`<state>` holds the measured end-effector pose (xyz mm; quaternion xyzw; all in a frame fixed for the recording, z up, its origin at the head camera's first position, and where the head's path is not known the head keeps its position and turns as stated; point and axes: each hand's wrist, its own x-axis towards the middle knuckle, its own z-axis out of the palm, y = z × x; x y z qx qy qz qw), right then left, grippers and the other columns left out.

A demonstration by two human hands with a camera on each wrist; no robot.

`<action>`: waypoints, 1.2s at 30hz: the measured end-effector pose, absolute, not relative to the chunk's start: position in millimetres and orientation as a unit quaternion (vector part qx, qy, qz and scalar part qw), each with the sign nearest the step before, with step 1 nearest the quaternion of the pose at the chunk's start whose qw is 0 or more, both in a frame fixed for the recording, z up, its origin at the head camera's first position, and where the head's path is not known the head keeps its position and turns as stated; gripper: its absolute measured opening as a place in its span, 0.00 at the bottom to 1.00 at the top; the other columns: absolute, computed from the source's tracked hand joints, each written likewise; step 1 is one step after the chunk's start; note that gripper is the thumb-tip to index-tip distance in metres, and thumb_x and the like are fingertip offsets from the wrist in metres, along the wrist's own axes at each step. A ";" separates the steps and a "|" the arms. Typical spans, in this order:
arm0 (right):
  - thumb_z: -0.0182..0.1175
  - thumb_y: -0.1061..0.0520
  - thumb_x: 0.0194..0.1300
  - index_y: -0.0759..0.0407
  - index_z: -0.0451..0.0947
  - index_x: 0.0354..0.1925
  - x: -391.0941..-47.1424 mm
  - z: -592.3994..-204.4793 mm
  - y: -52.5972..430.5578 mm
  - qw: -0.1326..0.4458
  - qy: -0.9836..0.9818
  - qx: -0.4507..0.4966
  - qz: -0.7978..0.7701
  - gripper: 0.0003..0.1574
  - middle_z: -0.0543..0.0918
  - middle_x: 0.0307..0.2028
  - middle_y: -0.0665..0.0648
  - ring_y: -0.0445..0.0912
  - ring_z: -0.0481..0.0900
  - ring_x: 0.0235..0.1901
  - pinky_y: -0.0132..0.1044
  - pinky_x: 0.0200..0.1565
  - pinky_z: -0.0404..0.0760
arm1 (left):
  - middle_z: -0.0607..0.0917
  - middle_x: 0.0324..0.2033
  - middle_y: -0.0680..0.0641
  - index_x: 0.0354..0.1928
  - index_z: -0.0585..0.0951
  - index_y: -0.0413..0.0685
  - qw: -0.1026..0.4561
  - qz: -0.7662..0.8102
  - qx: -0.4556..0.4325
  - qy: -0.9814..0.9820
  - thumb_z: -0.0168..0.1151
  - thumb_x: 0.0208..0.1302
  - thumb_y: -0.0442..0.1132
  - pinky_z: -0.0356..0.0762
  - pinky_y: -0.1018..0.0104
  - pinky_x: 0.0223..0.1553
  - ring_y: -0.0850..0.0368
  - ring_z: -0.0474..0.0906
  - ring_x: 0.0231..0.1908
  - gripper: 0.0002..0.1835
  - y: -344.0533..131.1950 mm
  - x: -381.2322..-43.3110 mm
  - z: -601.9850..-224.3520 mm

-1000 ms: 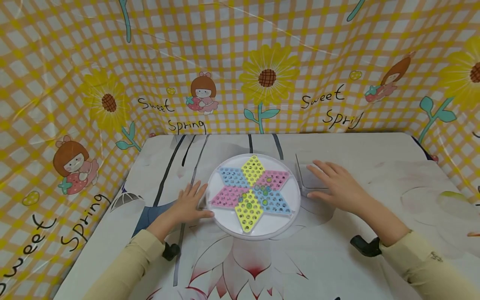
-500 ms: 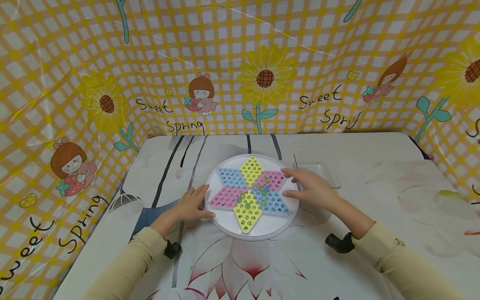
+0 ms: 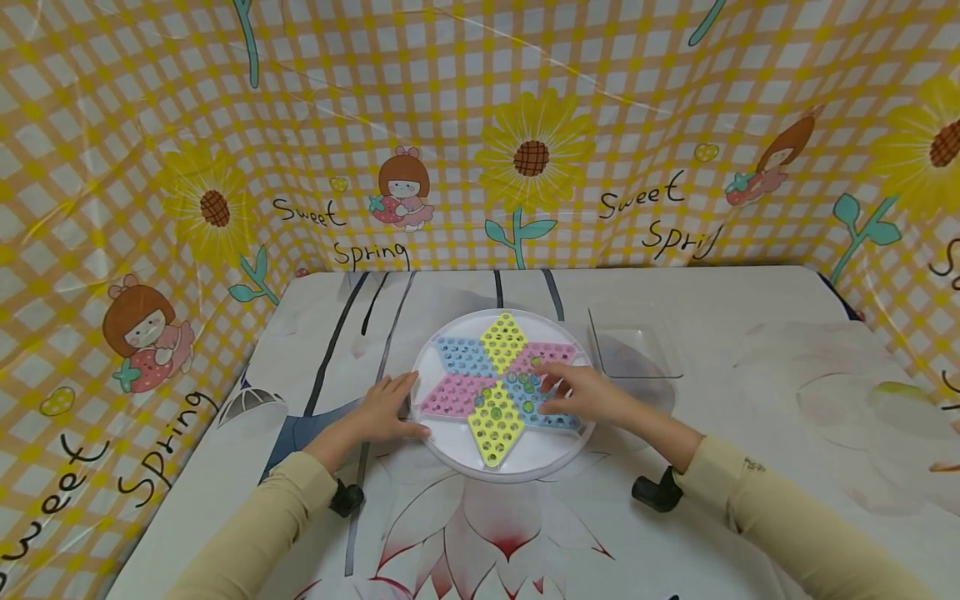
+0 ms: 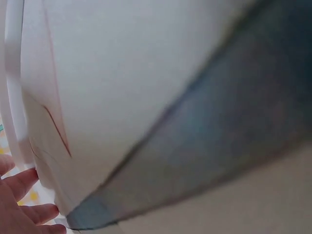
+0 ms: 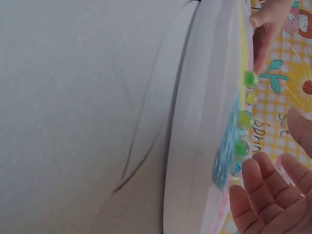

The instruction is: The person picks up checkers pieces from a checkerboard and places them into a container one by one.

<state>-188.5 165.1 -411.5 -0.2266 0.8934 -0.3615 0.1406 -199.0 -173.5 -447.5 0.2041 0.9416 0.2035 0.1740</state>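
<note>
Round white Chinese checkers board (image 3: 442,442) flat on the counter (image 3: 757,408), roughly mid-view. Six-pointed star on it, holes throughout; points in yellow, blue and pink, like colours facing each other across the middle.

Glass marbles (image 3: 496,413), clear with green, yellow and blue swirls: a loose cluster right of the star's centre, one up in the right-hand pink point, one in the right-hand blue point, a few about the upper part of the near yellow point.

Left hand (image 3: 382,408): at the board's left rim, fingers spread, thumb apart and reaching over the edge. Grips nothing. Left wrist view gives only some fingers beside the white rim; whether they press on it, cannot tell.

Right hand (image 3: 581,392): over the right side of the board, above the blue point. Fingers loosely bent, thumb well away from them, nothing seen held between. Right wrist view: fingertips near the marbles; contact uncertain.

Clear plastic tray (image 3: 633,354) just beyond the board's right edge, farther back than the right hand.

Both forearms in pale yellow sleeves (image 3: 255,525). Counter surface printed with a lotus flower and dark strokes. Behind: yellow checked cloth (image 3: 450,67), sunflowers, cartoon girls, "Sweet Spring" lettering.
</note>
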 end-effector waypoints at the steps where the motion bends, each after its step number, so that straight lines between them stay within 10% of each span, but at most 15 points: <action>1: 0.66 0.56 0.54 0.65 0.70 0.54 -189.3 -412.7 163.8 0.144 0.892 -0.228 -0.363 0.31 0.79 0.38 0.58 0.45 0.74 0.34 0.33 0.36 0.75 | 0.53 0.68 0.35 0.70 0.48 0.38 0.174 0.203 0.203 0.942 0.65 0.51 0.58 0.41 0.39 0.64 0.28 0.41 0.66 0.54 -173.4 -198.9 -447.7; 36: 0.66 0.62 0.52 0.64 0.79 0.34 -196.2 -426.0 141.0 0.159 0.899 -0.240 -0.331 0.09 0.73 0.21 0.49 0.39 0.67 0.23 0.27 0.26 0.68 | 0.54 0.68 0.36 0.70 0.48 0.40 0.171 0.206 0.196 0.943 0.66 0.48 0.60 0.41 0.32 0.61 0.30 0.42 0.66 0.56 -175.3 -196.5 -445.1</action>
